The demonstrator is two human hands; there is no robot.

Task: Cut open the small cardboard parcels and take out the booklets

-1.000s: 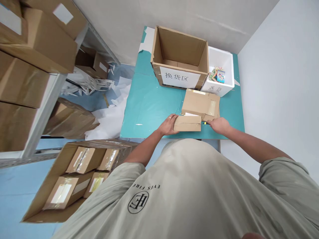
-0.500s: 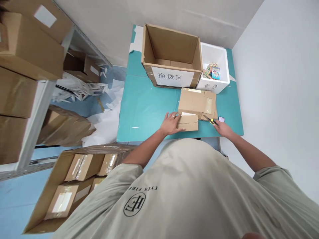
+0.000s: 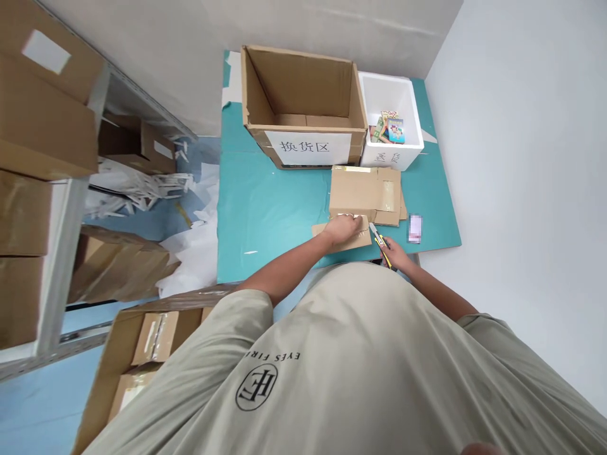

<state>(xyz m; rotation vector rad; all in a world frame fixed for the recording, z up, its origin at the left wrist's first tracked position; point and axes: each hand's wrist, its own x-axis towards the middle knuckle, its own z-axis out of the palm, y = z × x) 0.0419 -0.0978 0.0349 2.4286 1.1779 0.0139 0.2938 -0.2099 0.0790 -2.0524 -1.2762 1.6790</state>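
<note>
On the teal-covered table (image 3: 265, 221), an open cardboard box (image 3: 298, 82) stands at 12 o'clock, only a cardboard piece visible on its base. The left hand (image 3: 342, 230) lies open, palm down, on a flattened cardboard carton (image 3: 365, 196) at the table's near edge. The carton is opened out, with tape remaining on one seam. The right hand (image 3: 396, 256) is closed on a yellow utility knife (image 3: 382, 248), blade at 11 o'clock, beside the carton; contact cannot be confirmed. A white foam box (image 3: 379, 77) at 12 o'clock from that hand holds small colourful packets (image 3: 387, 128).

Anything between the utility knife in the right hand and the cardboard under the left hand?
Nothing visible stands in the way. The tip of the yellow utility knife in the right hand sits right by the edge of the cardboard that the left hand is pressing down.
</note>
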